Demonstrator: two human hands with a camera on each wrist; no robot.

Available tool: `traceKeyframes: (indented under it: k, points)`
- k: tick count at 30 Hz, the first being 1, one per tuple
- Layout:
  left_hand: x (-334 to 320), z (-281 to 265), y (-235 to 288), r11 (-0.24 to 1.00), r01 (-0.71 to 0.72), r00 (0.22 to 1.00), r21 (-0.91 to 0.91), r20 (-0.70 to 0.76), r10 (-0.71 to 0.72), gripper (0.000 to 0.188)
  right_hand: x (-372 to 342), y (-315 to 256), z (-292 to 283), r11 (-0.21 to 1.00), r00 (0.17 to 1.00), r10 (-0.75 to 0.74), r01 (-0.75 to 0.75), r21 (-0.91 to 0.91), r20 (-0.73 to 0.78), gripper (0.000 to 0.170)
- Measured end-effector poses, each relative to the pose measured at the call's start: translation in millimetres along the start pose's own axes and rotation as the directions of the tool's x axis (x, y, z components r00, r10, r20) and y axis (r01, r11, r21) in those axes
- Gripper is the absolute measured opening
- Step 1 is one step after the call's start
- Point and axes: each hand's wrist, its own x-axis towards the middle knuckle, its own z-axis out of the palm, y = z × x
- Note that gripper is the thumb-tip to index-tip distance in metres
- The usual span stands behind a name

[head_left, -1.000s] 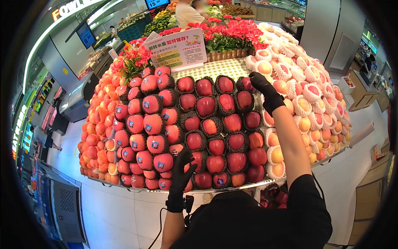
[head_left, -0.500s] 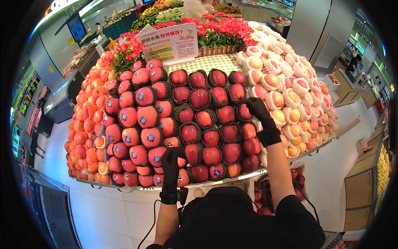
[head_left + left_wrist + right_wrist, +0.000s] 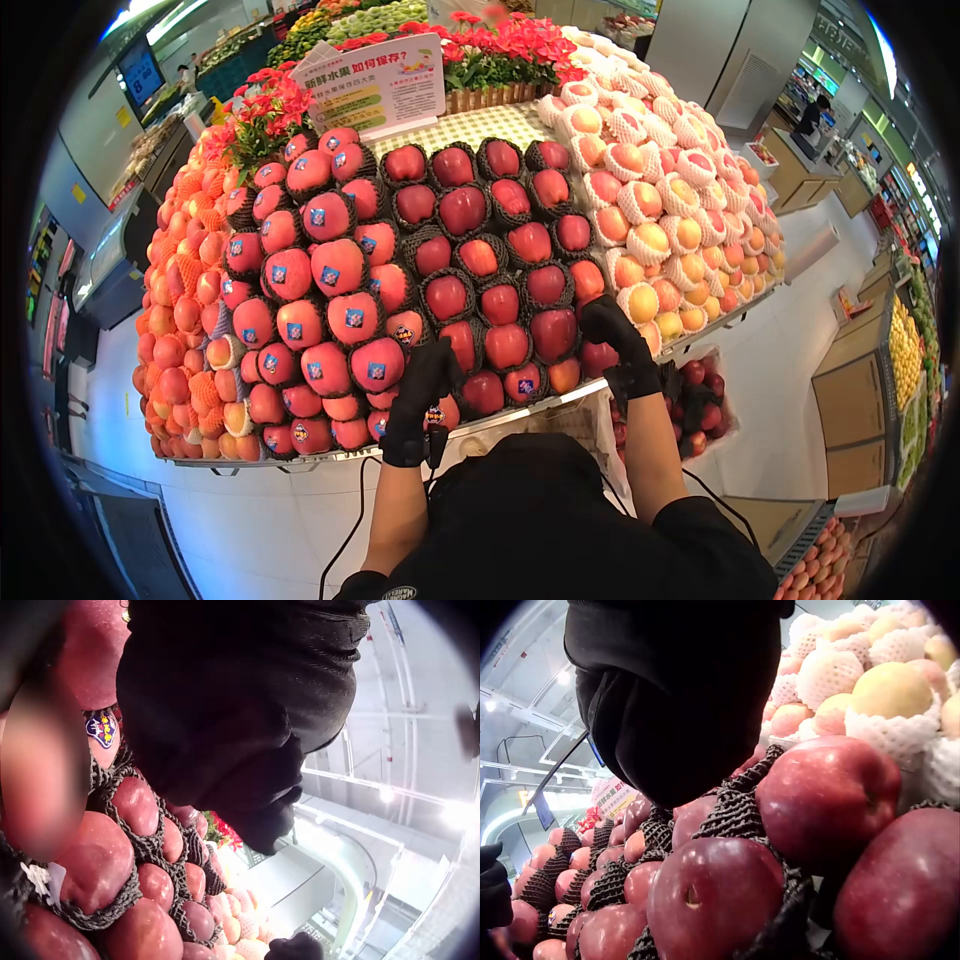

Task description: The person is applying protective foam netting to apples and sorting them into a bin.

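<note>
Both hands wear black gloves and hover low over dark red apples (image 3: 505, 346) in black foam nets. My left hand (image 3: 426, 378) is at the front, where the dark apples meet larger pinkish apples (image 3: 325, 368) with blue stickers. Its fingers bend loosely downward, and no fruit shows in them in the left wrist view. Near the front right corner, my right hand (image 3: 614, 336) is beside the last column of dark apples. The right wrist view shows its fingers loosely bent above a glossy dark apple (image 3: 714, 896), with nothing visible in them.
White-netted peaches (image 3: 650, 240) are piled on the right, orange-netted fruit (image 3: 185, 290) on the left. Behind stand a printed sign (image 3: 375, 85), red flowers (image 3: 510, 50) and a checkered cloth (image 3: 465, 130). A clear bag of dark apples (image 3: 705, 405) lies below the right edge.
My right hand has come back from the far end of the right column to the front corner. My left hand's spread fingers have bent downward. The head view has turned right.
</note>
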Motion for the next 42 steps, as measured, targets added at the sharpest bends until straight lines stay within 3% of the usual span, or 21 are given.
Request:
traceKeyframes:
  k: [3, 4, 5, 7, 8, 11, 15, 16, 19, 24, 27, 28, 30, 32, 34, 37, 38, 39, 40, 41, 42]
  points:
    - [-5, 9, 12, 0.999, 0.034, 0.997, 0.038, -0.075, -0.031, 0.043, 41, 44, -60, 0.940, 0.959, 0.218, -0.157, -0.304, 0.179, 0.022]
    - [1, 7, 2, 0.999, 0.008, 0.997, 0.038, -0.072, -0.005, 0.039, 42, 56, -52, 0.858, 1.000, 0.015, -0.023, -0.514, -0.019, 0.026]
    - [6, 8, -8, 1.000, -0.030, 0.995, -0.002, -0.091, 0.029, 0.035, 38, 62, -52, 0.802, 0.986, -0.153, 0.081, -0.592, -0.072, 0.026]
    - [10, 16, -11, 0.990, -0.110, 0.986, -0.083, -0.134, 0.098, 0.028, 27, 63, -48, 0.619, 0.868, -0.482, 0.239, -0.748, -0.121, 0.027]
    - [9, 17, -11, 0.989, -0.127, 0.979, -0.078, -0.170, 0.112, 0.024, 24, 68, -54, 0.630, 0.877, -0.442, 0.151, -0.762, -0.191, 0.022]
    - [6, 18, -7, 0.972, -0.219, 0.952, -0.081, -0.238, 0.195, 0.016, 5, 73, -64, 0.652, 0.829, -0.507, 0.190, -0.734, -0.236, 0.016]
    - [16, 15, -31, 0.918, -0.364, 0.905, -0.155, -0.291, 0.310, 0.020, -24, 64, -66, 0.464, 0.716, -0.680, 0.256, -0.848, -0.155, 0.016]
    - [15, 14, -31, 0.910, -0.378, 0.896, -0.168, -0.314, 0.314, 0.023, -33, 60, -61, 0.427, 0.713, -0.676, 0.175, -0.887, -0.184, 0.014]
    - [5, 6, -11, 0.978, -0.069, 0.983, -0.198, -0.182, 0.033, 0.024, -47, 73, -77, 0.407, 0.728, -0.615, -0.037, -0.912, -0.304, 0.019]
    - [3, 18, -16, 0.987, -0.156, 0.982, -0.047, -0.113, 0.150, 0.039, -72, 110, -118, 0.584, 0.837, -0.359, -0.144, -0.799, -0.413, 0.024]
    - [-4, 27, -17, 0.956, -0.282, 0.954, 0.083, -0.081, 0.288, 0.044, -70, 154, -146, 0.687, 0.800, -0.365, -0.113, -0.718, -0.475, 0.025]
    - [-6, 31, -15, 0.913, -0.369, 0.919, 0.173, -0.079, 0.387, 0.044, -68, 163, -157, 0.673, 0.837, -0.360, -0.074, -0.736, -0.413, 0.029]
    - [-9, 36, -12, 0.843, -0.440, 0.873, 0.309, -0.074, 0.482, 0.038, -78, 168, -165, 0.489, 0.868, -0.405, -0.060, -0.870, -0.287, 0.032]
    - [-8, 37, -13, 0.745, -0.478, 0.826, 0.466, -0.050, 0.562, 0.033, -75, 156, -159, 0.606, 0.867, -0.248, -0.210, -0.768, -0.433, 0.035]
    - [-7, 45, -15, 0.740, -0.493, 0.821, 0.458, -0.036, 0.569, 0.030, -70, 170, -178, 0.424, 0.894, -0.369, -0.081, -0.902, -0.254, 0.036]
    - [-1, 54, -8, 0.871, -0.442, 0.895, 0.214, 0.041, 0.444, 0.030, -76, 186, -205, 0.369, 0.960, -0.132, -0.182, -0.911, -0.246, 0.036]
    - [-3, 65, -6, 0.887, -0.380, 0.907, 0.262, -0.080, 0.413, 0.038, -76, 189, -214, 0.419, 0.966, -0.004, -0.234, -0.877, -0.259, 0.035]
    - [-3, 70, -7, 0.920, -0.329, 0.938, 0.212, -0.042, 0.345, 0.040, -83, 186, -216, 0.461, 0.957, 0.130, -0.291, -0.839, -0.260, 0.035]
    - [2, 70, -9, 0.945, -0.283, 0.958, 0.167, -0.002, 0.287, 0.043, -89, 184, -217, 0.328, 0.968, 0.013, -0.241, -0.913, -0.251, 0.033]
    - [5, 73, -14, 0.966, -0.226, 0.974, 0.125, 0.039, 0.223, 0.046, -94, 180, -221, 0.356, 0.948, 0.099, -0.318, -0.879, -0.303, 0.031]
    - [6, 81, -24, 0.921, -0.354, 0.935, 0.163, 0.046, 0.351, 0.052, -103, 174, -227, 0.372, 0.916, 0.195, -0.399, -0.838, -0.350, 0.029]
